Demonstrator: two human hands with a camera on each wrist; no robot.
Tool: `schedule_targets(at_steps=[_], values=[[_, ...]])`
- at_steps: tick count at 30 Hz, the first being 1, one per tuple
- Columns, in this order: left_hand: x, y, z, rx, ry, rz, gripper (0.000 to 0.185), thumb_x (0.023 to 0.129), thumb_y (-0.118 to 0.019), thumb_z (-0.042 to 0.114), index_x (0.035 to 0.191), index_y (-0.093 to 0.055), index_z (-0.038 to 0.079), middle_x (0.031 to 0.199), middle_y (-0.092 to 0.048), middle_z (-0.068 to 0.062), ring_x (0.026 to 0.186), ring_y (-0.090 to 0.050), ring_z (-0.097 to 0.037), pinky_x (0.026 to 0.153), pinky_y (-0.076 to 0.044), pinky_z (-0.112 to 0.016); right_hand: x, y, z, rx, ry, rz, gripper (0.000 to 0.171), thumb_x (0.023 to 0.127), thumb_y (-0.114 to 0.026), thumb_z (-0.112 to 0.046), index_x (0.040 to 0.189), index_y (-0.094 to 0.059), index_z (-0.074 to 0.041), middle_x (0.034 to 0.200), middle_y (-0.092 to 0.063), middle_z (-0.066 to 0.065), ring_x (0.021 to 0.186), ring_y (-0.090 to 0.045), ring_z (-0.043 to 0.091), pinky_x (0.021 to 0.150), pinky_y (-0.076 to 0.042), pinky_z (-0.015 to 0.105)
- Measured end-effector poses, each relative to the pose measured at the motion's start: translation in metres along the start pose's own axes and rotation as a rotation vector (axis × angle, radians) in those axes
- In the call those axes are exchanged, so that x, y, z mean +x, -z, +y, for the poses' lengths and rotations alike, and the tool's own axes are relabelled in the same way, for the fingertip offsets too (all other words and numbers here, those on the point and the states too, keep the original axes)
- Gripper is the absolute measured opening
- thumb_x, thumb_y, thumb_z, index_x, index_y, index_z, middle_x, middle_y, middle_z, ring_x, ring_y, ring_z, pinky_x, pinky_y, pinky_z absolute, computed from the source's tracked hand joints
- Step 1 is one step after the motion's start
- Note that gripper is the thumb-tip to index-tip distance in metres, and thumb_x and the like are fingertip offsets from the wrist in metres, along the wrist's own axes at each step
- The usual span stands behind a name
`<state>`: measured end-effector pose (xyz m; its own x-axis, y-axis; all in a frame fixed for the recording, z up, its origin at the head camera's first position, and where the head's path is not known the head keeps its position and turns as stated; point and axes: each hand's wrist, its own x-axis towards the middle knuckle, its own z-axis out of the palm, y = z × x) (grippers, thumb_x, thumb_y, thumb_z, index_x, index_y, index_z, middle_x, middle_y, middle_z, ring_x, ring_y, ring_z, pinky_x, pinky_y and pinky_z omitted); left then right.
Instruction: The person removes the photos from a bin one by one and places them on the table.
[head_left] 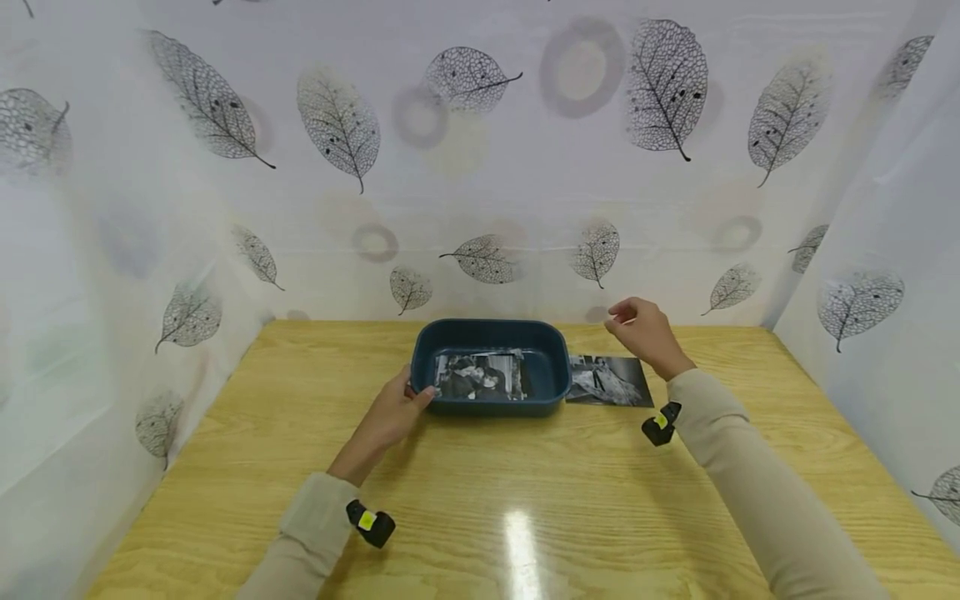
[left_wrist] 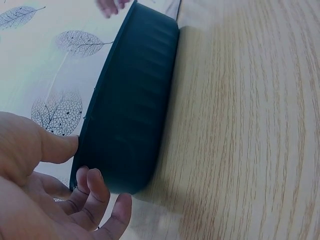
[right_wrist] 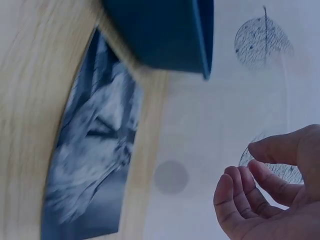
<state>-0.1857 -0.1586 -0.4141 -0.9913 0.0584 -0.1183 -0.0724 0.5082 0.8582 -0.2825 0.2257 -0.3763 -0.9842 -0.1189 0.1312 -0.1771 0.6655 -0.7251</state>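
A dark blue rectangular plastic basin (head_left: pixel 491 408) stands near the back of the table. My left hand (head_left: pixel 393 408) holds its left end, thumb on the rim and fingers against the outer wall, as the left wrist view also shows. Inside the basin lie black-and-white photos (head_left: pixel 480 377), the top one showing people. To the right of the basin another black-and-white photo (head_left: pixel 609 382) lies flat on the wood, its left edge close by the basin wall. Above and behind that photo hovers my right hand (head_left: pixel 643 332), fingers loosely bent with nothing between them in the right wrist view (right_wrist: pixel 270 185).
The wooden table (head_left: pixel 525 492) has a shiny light reflection towards the front. White curtains (head_left: pixel 480 183) printed with leaves hang at the back and on both sides, close along the table's back edge. A small black camera sits on each wrist.
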Motion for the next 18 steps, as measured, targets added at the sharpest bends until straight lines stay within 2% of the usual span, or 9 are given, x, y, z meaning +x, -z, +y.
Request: schedule_targets(at_steps=[4, 7, 18], values=[[0.000, 0.000, 0.000, 0.004, 0.005, -0.001, 0.052, 0.106, -0.055, 0.018, 0.154, -0.038, 0.008, 0.100, -0.051, -0.012, 0.088, -0.049, -0.026, 0.067, -0.040, -0.035, 0.006, -0.008, -0.018, 0.012, 0.032, -0.024, 0.033, 0.101, -0.060, -0.017, 0.123, -0.060, 0.008, 0.113, -0.062, 0.025, 0.105, -0.061, 0.040, 0.089, -0.050, 0.052], [0.001, 0.000, 0.000, 0.008, 0.000, 0.008, 0.046, 0.106, -0.056, 0.017, 0.149, -0.044, 0.008, 0.099, -0.051, -0.011, 0.089, -0.049, -0.026, 0.068, -0.040, -0.035, 0.010, -0.016, -0.031, 0.024, 0.050, -0.055, 0.033, 0.100, -0.062, -0.016, 0.123, -0.060, 0.007, 0.112, -0.062, 0.024, 0.105, -0.062, 0.039, 0.090, -0.050, 0.052], [0.003, -0.001, 0.000, -0.002, -0.005, 0.016, 0.039, 0.105, -0.057, 0.015, 0.142, -0.049, 0.006, 0.096, -0.051, -0.010, 0.088, -0.049, -0.025, 0.071, -0.039, -0.034, 0.020, -0.049, -0.063, -0.004, 0.127, -0.174, 0.032, 0.096, -0.070, -0.013, 0.122, -0.063, 0.006, 0.107, -0.065, 0.021, 0.101, -0.067, 0.038, 0.086, -0.054, 0.049]])
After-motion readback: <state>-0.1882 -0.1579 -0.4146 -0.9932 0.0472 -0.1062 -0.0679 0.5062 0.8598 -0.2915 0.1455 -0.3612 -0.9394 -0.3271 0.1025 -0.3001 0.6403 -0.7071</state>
